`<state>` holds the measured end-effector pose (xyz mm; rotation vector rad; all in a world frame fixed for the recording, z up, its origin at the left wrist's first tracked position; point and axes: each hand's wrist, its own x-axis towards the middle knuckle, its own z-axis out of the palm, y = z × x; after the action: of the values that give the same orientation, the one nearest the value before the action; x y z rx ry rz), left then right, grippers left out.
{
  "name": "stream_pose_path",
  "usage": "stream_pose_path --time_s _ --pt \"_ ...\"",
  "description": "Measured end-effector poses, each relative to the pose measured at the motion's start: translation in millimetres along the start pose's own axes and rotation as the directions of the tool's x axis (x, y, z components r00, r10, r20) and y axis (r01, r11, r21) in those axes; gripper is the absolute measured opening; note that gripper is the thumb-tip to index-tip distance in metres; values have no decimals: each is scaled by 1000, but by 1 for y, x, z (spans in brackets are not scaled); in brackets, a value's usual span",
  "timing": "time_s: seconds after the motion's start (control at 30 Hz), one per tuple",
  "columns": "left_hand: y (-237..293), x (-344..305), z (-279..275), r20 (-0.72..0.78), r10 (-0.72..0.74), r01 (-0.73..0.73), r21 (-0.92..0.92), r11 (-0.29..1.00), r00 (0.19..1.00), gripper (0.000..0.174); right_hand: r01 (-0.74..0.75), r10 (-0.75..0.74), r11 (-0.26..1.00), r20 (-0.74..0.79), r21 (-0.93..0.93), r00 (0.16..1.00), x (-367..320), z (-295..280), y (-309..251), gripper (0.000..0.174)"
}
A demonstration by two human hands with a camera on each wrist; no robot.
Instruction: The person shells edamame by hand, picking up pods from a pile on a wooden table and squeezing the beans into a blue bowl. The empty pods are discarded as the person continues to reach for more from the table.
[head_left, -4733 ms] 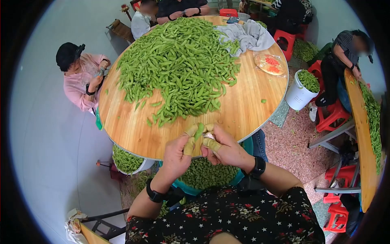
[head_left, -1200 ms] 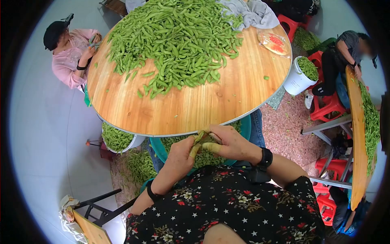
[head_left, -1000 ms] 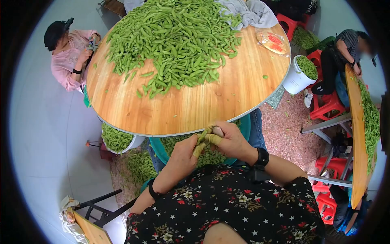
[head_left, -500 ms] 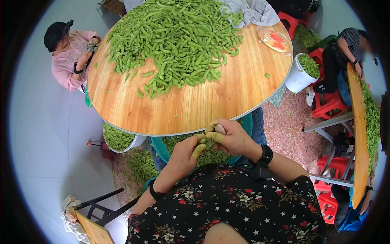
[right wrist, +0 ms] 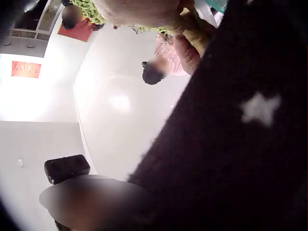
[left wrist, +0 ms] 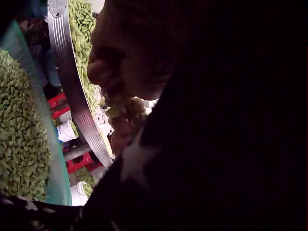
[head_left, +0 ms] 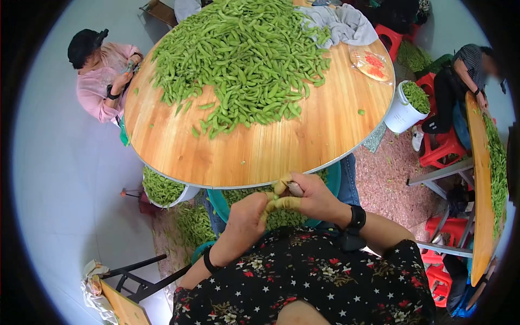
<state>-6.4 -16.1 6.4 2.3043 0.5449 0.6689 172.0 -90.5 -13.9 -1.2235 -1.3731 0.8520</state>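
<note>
In the head view my hands meet just in front of the table's near edge, with yellowish wraps on the fingertips. Between them shows a small green bit of an edamame pod [head_left: 275, 197], mostly hidden by fingers. My left hand [head_left: 245, 219] pinches it from the left, and my right hand [head_left: 320, 201] has thumb and forefinger on it from the other side. A silvery-grey piece [head_left: 295, 188] sits inside the right hand's curl. Beneath is a teal basin [head_left: 335, 181] of shelled beans. The left wrist view is mostly dark, with sleeve over much of it.
A large heap of edamame pods [head_left: 254, 65] covers the far part of the round wooden table [head_left: 303, 146]. A grey cloth [head_left: 346, 27] and a bagged flatbread [head_left: 372, 65] lie at right. White buckets [head_left: 400, 116] of pods stand beside the table. A person in pink [head_left: 103, 86] sits left.
Both hands have drawn back from above the tabletop to over the basin. The whole pod seen earlier is now mostly hidden between the fingers, and the hands sit slightly lower in view than half a second ago.
</note>
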Motion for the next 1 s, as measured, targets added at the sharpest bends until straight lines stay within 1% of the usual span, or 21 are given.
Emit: stream_pose_path --time_s 0.03,0.07,0.1,0.2,0.27,0.3,0.37,0.4,0.43,0.5,0.57,0.6,0.63,0.67,0.7,0.77,0.8,0.87,0.9,0.97,1.0 --pt "-1 -1 -2 -3 2 -2 6 1000 1000 15 -219 203 954 97 205 974 0 -2 -3 18" --pt "-2 -2 -4 51 19 -20 2 1000 999 16 -433 370 821 233 372 900 0 -4 -6 17" --pt "-3 -2 -6 105 38 -38 -3 999 994 18 -428 363 824 234 371 902 0 -8 -8 17" --pt "-2 -11 -26 234 -34 23 48 999 972 15 -585 412 697 436 414 800 4 -16 -9 15" --pt "-12 -26 -58 439 -214 138 200 970 872 16 -219 148 972 491 89 859 4 -17 -1 11" --pt "-21 -35 -80 529 -346 192 325 926 775 17 -210 140 973 493 91 859 4 -15 2 11" --pt "-21 -35 -106 321 -485 164 674 720 813 17 203 -183 979 419 -2 889 5 -12 6 10" --pt "-17 -24 -110 315 -483 162 679 716 817 17 162 -153 987 455 18 877 7 -14 2 12" --pt "-15 -2 -115 273 -383 112 668 736 882 17 172 -161 985 453 16 877 12 -17 -4 12" --pt "-21 48 -116 200 -161 -6 645 764 967 18 74 21 987 572 -142 820 23 -24 -17 14" --pt "-45 108 -105 122 114 -165 612 774 986 23 117 -44 986 494 -119 868 27 -27 -17 17" --pt "-58 138 -98 73 265 -256 593 764 961 27 46 6 989 349 -142 937 29 -28 -19 19" --pt "-74 169 -90 13 309 -259 583 771 951 29 -28 57 988 195 -151 979 32 -31 -19 21" --pt "-92 195 -83 -48 351 -262 572 777 935 31 27 -18 992 78 -126 997 35 -33 -13 24" --pt "-113 216 -77 -49 363 -271 575 772 931 31 36 -27 990 72 -133 997 41 -34 -7 24" --pt "-146 245 -68 -47 229 -159 585 795 972 35 71 -72 997 -105 -11 992 49 -33 6 27" --pt "-147 250 -66 -47 236 -164 587 793 971 35 76 -78 997 -109 -14 991 50 -33 15 27" --pt "-147 254 -61 10 62 -55 621 782 998 32 5 -9 999 -102 -37 995 51 -33 32 29" --pt "-141 251 -63 10 62 -55 624 780 998 32 7 -11 999 -102 -35 995 52 -35 31 29" --pt "-126 239 -67 -149 42 13 352 936 988 24 -59 64 997 -95 50 993 49 -37 27 30" --pt "-126 234 -67 -239 146 -90 228 969 960 15 -68 74 996 -99 61 992 48 -36 27 30"
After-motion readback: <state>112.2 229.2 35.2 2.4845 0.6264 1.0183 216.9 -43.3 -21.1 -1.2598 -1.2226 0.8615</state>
